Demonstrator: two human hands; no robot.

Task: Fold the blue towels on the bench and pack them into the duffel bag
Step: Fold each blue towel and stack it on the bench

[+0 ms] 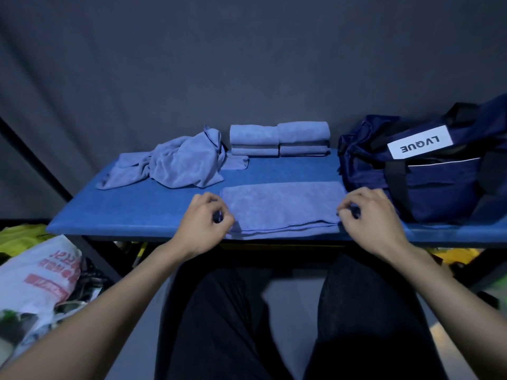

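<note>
While both hands sit at the near corners of the half-folded towel, the fold is mid-step: left hand pinches the near-left corner, fingers curled in, thumb against them; right hand does the same at the near-right corner. Symmetric corner grip makes sense, since it keeps the edge straight so the layers line up when carried over

Towel lies flat along the front of the bench, long side toward the person, already doubled: two layered edges show at the near side. Placed close to the body so both corners are within reach

Folded stacks sit at the back of the bench, two piles side by side, out of the working area. Crumpled towels are heaped back-left, not yet folded, kept apart from the finished ones

Duffel bag stands at the right end of the bench, just beside the right hand, label upside down from this view. Can't tell whether its zip is open; nothing packed that I can see

Judgement: folding roughly half done, packing not started. Next likely move is another fold on this towel, then onto the stacks. Risk: soft cloth, layers may slip if one corner leads

Plastic bag on the floor to the left, unrelated
</note>
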